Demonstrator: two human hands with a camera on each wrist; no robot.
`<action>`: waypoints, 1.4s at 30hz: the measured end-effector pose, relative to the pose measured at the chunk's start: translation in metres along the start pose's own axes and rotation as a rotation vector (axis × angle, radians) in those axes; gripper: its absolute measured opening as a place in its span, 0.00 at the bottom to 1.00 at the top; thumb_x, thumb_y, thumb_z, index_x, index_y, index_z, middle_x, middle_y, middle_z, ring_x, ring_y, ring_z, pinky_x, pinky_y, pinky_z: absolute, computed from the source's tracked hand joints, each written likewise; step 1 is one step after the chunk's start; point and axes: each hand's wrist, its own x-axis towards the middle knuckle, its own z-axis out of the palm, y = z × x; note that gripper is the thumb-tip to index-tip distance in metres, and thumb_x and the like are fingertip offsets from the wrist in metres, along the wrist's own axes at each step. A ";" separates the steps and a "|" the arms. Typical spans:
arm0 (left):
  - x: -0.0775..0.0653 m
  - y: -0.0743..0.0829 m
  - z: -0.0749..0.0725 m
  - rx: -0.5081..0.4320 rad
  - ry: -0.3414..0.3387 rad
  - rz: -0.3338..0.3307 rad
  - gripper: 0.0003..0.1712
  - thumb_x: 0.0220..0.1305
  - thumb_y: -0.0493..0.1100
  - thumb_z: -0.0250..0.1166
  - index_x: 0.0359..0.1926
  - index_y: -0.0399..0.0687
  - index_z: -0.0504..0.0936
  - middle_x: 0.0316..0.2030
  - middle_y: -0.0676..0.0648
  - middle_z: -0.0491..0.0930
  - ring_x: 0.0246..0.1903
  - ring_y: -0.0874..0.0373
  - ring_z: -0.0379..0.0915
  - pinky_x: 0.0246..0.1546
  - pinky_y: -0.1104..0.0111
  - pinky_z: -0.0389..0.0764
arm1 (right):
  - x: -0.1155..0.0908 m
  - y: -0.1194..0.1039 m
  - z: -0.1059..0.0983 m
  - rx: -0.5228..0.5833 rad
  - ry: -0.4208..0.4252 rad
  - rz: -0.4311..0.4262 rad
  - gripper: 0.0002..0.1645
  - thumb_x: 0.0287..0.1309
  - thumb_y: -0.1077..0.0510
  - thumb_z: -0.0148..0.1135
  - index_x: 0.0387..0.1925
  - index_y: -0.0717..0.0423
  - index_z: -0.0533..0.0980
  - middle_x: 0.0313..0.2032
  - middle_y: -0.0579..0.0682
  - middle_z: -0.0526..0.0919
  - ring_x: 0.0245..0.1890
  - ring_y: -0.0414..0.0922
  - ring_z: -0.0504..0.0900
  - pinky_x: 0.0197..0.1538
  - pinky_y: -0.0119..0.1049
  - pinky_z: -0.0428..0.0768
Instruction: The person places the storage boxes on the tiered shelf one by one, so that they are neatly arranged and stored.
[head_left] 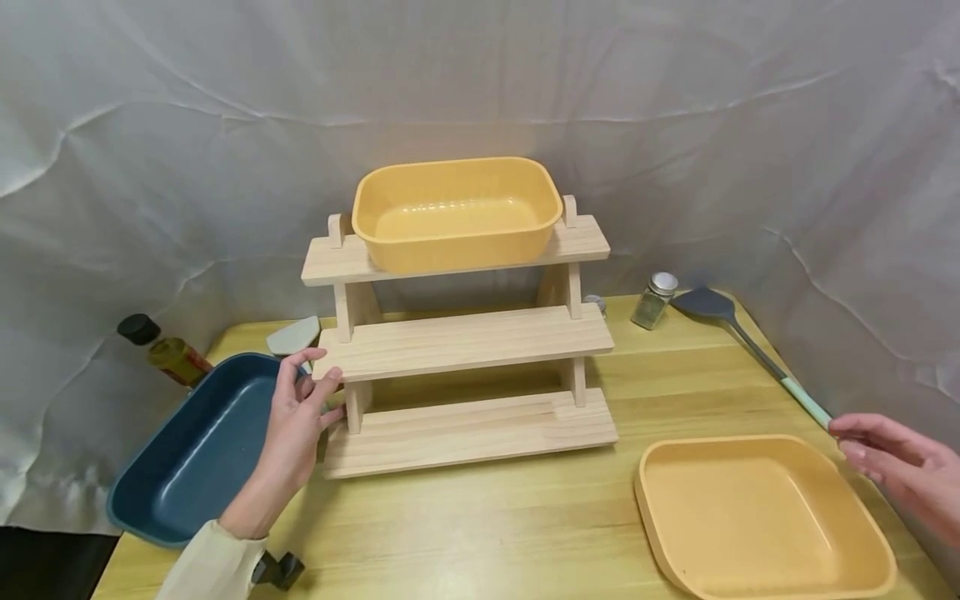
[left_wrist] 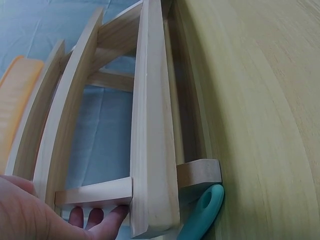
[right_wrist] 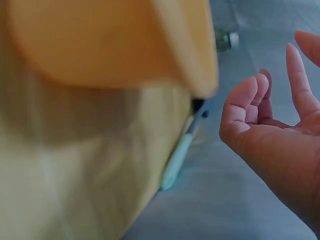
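Note:
A three-tier wooden shelf (head_left: pixel 465 343) stands on the table, with a deep yellow basin (head_left: pixel 459 250) on its top tier. My left hand (head_left: pixel 294 425) grips the left end of the middle tier, thumb on the near side; in the left wrist view its fingers touch the upright support (left_wrist: pixel 95 194). On the right, my right hand (head_left: pixel 903 471) is beside the mint handle end of a grey-headed spatula (head_left: pixel 703 303). The right wrist view shows that hand with loosely bent fingers, apart from the spatula handle (right_wrist: pixel 176 162). A yellow tray (head_left: pixel 750 517) lies just left of it.
A dark blue tray (head_left: pixel 217 446) sits left of the shelf, near a black-capped bottle (head_left: pixel 180 360). A pale spatula head (head_left: pixel 294 336) and teal handle (left_wrist: pixel 207 210) show at the shelf's left end. A spice jar (head_left: pixel 654 303) stands back right. Grey cloth (head_left: pixel 480 75) hangs behind.

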 end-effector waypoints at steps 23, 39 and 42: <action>0.001 -0.001 0.001 -0.004 0.000 -0.004 0.19 0.85 0.51 0.61 0.68 0.64 0.66 0.57 0.46 0.75 0.63 0.53 0.72 0.57 0.56 0.80 | -0.046 0.024 -0.018 -0.269 0.063 0.512 0.32 0.83 0.73 0.46 0.81 0.53 0.67 0.70 0.16 0.66 0.63 0.13 0.65 0.52 0.30 0.83; 0.000 0.001 0.003 -0.006 0.004 -0.011 0.18 0.86 0.49 0.59 0.68 0.64 0.66 0.60 0.43 0.72 0.63 0.52 0.71 0.56 0.58 0.80 | -0.039 0.018 -0.021 0.164 -0.081 0.282 0.43 0.75 0.85 0.33 0.81 0.55 0.68 0.72 0.44 0.79 0.63 0.47 0.85 0.51 0.53 0.86; 0.001 0.001 0.003 -0.006 0.003 -0.012 0.18 0.86 0.48 0.59 0.68 0.64 0.66 0.61 0.42 0.72 0.63 0.51 0.71 0.57 0.56 0.80 | -0.032 0.011 -0.020 0.179 -0.067 0.268 0.45 0.74 0.85 0.32 0.79 0.52 0.70 0.68 0.49 0.83 0.59 0.51 0.87 0.49 0.54 0.87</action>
